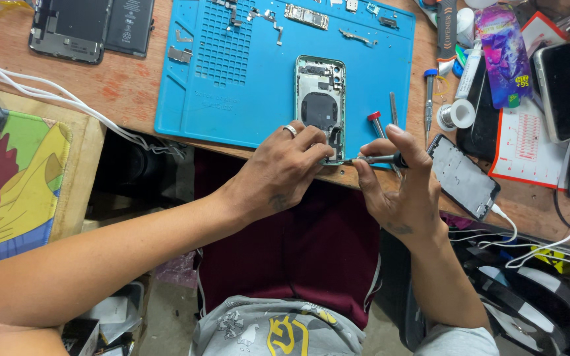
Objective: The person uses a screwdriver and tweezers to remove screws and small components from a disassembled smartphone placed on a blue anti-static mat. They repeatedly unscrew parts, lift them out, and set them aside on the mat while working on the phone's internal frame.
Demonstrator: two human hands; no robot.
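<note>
Spreading across the wooden desk [133,86], a blue work mat [232,99] carries an opened phone shell [320,105] at its near edge, insides bared. Left hand [285,168] clamps the shell's bottom end; right hand [400,184] pinches a small screwdriver [377,159], tip at the bottom corner. Loose parts [306,16] lie along the mat's far edge, so stripping looks well along, with bottom pieces left.

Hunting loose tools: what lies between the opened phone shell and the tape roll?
In the head view, a red-capped screwdriver and a thin metal tool lie on the blue mat.
</note>
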